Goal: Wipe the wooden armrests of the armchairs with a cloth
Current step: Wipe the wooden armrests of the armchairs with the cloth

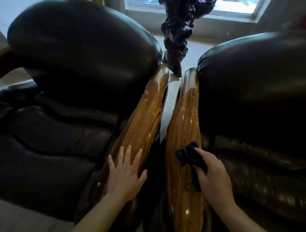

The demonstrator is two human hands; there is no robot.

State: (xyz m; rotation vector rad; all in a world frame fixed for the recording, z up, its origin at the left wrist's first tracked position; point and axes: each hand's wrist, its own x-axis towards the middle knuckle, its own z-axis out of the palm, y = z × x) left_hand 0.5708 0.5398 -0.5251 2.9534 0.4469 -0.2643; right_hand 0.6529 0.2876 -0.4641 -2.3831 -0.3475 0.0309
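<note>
A person's right hand (213, 178) clamps a bunched dark cloth (188, 157) onto the right armchair's wooden armrest (183, 119) to wipe it, while the left hand (123, 175), fingers spread, lies flat on the neighbouring armrest (144, 119), seemingly for balance.

1. A gnarled, dark, glossy root-like wooden sculpture (178, 33) rises between the two chairs' backs, its base on the pale floor (195, 49).
2. A white-framed window (235, 10) runs along the far wall, bright with daylight.
3. A strip of the same pale floor shows in the narrow gap lower down.
4. A yellow edge (99, 2) shows at the top, too cropped to identify.
</note>
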